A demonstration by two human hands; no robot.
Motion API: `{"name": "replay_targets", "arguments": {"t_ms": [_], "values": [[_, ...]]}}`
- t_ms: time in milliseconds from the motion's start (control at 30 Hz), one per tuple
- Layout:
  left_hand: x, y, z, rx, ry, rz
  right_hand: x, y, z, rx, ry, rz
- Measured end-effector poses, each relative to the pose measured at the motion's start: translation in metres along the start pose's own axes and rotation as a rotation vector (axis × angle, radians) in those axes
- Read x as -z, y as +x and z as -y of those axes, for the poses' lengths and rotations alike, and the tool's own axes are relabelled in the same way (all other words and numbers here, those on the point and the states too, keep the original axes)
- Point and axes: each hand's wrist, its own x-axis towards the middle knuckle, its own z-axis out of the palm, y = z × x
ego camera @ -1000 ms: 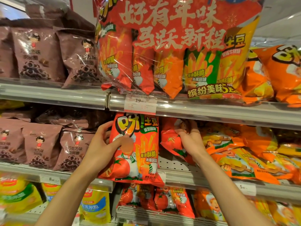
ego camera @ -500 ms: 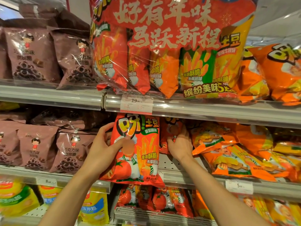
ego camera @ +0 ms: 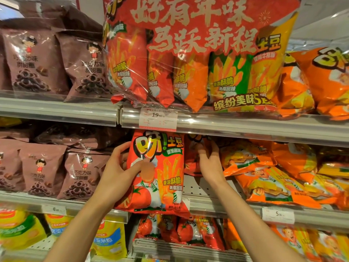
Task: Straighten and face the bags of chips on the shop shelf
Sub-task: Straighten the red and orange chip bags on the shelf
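Head view, close, facing shelf, slightly upward

Shop aisle, metal shelves stacked with snack bags, price tags on rails

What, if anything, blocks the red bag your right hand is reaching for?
Nothing visible does: the right hand already grips the rear red bag. The front red bag, held by the left hand, stands beside it.
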Motion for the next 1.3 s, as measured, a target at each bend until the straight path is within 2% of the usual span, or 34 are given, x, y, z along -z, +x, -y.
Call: {"name": "replay_targets", "arguments": {"t_ms": [133,400,500,667,767,833,900,967,1133,1300], "values": [[-0.005,-0.001,0.003,-0.005,-0.019,-0.008,0.016,-0.016,0.014,-0.01,0.108,0.072],[-0.045,-0.002,0.011,-0.096,0.013,-0.02,0.028,-0.063,0.033,-0.003,0.084,0.303],[-0.064,-0.003,0.01,-0.134,0.053,-0.03,0.016,-0.07,0.033,-0.009,0.013,0.269],[-0.063,0.005,0.006,-0.145,0.106,-0.013,0.019,-0.046,0.036,-0.052,0.097,0.077],[-0.052,0.011,0.017,-0.279,0.291,-0.078,0.019,-0.032,0.038,0.022,0.078,0.005],[-0.046,0.014,0.029,-0.392,0.487,-0.114,0.015,-0.029,0.036,0.079,-0.073,-0.011],[-0.044,0.015,0.04,-0.408,0.613,-0.118,0.013,-0.032,0.033,0.219,-0.381,-0.121],[-0.043,0.015,0.049,-0.402,0.683,-0.116,0.007,-0.039,0.024,0.397,-0.561,-0.216],[-0.045,0.018,0.065,-0.373,0.723,-0.063,-0.005,-0.063,0.014,0.403,-0.641,0.014],[-0.044,0.02,0.07,-0.395,0.74,-0.054,-0.007,-0.048,0.002,0.366,-0.659,-0.072]]}}
